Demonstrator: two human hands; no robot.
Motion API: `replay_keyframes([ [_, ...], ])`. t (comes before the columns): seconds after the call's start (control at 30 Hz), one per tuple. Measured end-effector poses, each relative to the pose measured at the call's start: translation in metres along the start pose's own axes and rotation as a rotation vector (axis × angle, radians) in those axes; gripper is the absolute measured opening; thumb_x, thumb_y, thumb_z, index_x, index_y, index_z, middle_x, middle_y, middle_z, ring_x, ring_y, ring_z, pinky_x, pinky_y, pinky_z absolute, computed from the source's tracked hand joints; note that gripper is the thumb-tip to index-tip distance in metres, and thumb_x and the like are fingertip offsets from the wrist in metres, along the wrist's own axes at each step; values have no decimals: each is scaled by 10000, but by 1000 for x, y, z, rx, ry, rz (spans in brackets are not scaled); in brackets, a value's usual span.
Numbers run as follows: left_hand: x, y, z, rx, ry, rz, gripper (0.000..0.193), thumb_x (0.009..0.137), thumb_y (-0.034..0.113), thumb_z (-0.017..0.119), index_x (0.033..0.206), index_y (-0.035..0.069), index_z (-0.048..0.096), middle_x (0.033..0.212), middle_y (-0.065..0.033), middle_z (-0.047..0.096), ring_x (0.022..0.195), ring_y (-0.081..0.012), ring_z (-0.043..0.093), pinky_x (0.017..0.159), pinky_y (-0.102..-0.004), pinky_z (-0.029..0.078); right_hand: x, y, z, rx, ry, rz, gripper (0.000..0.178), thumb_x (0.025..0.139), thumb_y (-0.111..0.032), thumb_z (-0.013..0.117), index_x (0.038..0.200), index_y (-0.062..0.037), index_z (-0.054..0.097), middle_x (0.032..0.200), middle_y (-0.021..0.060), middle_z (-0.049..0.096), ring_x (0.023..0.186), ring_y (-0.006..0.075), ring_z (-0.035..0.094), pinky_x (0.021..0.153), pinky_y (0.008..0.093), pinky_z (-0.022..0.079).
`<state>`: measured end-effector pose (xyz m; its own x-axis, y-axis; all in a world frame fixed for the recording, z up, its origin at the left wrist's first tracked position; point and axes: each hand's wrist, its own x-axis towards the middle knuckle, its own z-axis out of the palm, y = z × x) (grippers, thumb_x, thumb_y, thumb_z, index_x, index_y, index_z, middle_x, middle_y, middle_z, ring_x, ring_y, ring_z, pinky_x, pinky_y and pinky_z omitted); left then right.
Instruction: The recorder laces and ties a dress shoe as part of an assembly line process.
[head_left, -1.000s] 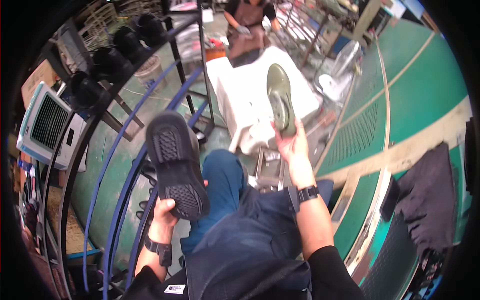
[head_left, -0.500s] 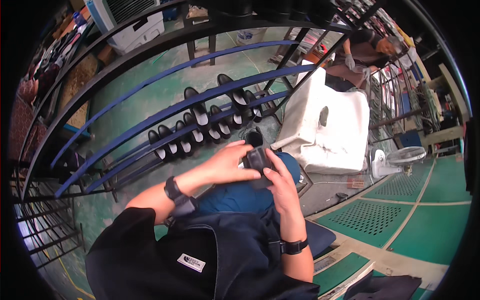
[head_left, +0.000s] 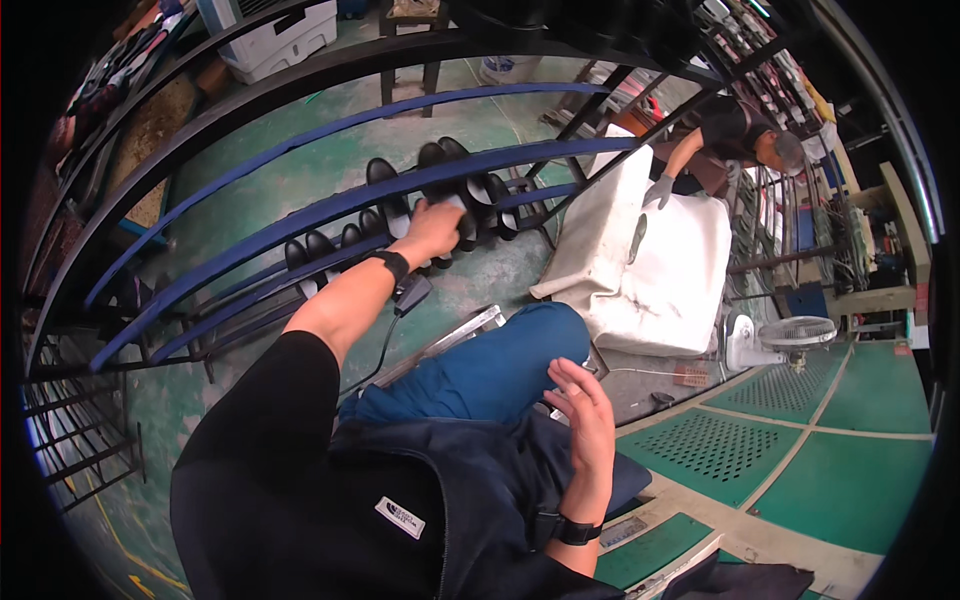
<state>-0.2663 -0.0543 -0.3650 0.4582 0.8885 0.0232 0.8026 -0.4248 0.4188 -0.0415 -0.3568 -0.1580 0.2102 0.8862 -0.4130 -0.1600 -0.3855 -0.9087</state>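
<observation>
My left hand [head_left: 434,230] reaches out to the rack's blue rails and is closed on the heel end of a black shoe [head_left: 432,157]. That shoe leans over the upper rail, toe up, and its pale inside shows by my fingers. Right beside it is another black shoe [head_left: 455,149]; a further black shoe [head_left: 381,173] leans to the left. Several more stand along the lower rails, partly hidden by my forearm. My right hand [head_left: 585,408] is raised above my lap near my blue-clad knee, open with its fingers stretched, holding nothing.
The dark metal rack with a blue rail [head_left: 330,215] spans the front. To the right are a white draped cover [head_left: 680,270], a white fan [head_left: 790,335] and green perforated panels [head_left: 710,440]. Behind the cover a gloved person [head_left: 730,140] bends over.
My left hand has carried the black shoe from my lap out to the rack. My right hand has let go of it and drawn back. The other person has leaned over the white cover.
</observation>
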Motion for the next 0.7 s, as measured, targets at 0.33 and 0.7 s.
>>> replay_keyframes([
  [0.33,-49,97,-62,-572,-90,380,291,877,219,603,1084,39,698,1017,-146,699,918,-323,682,796,-403,538,-10,-62,-45,-284,-59,-179,378,961,-146,588,1306,11,595,1305,106,622,1235,207,557,987,339,464],
  [0.7,-68,181,-83,-770,-251,452,184,979,73,545,1052,-10,692,885,-50,650,743,-111,578,665,-234,456,-269,-107,-235,-365,511,-117,396,985,-321,593,1311,-101,633,1161,32,687,1065,135,633,883,295,498],
])
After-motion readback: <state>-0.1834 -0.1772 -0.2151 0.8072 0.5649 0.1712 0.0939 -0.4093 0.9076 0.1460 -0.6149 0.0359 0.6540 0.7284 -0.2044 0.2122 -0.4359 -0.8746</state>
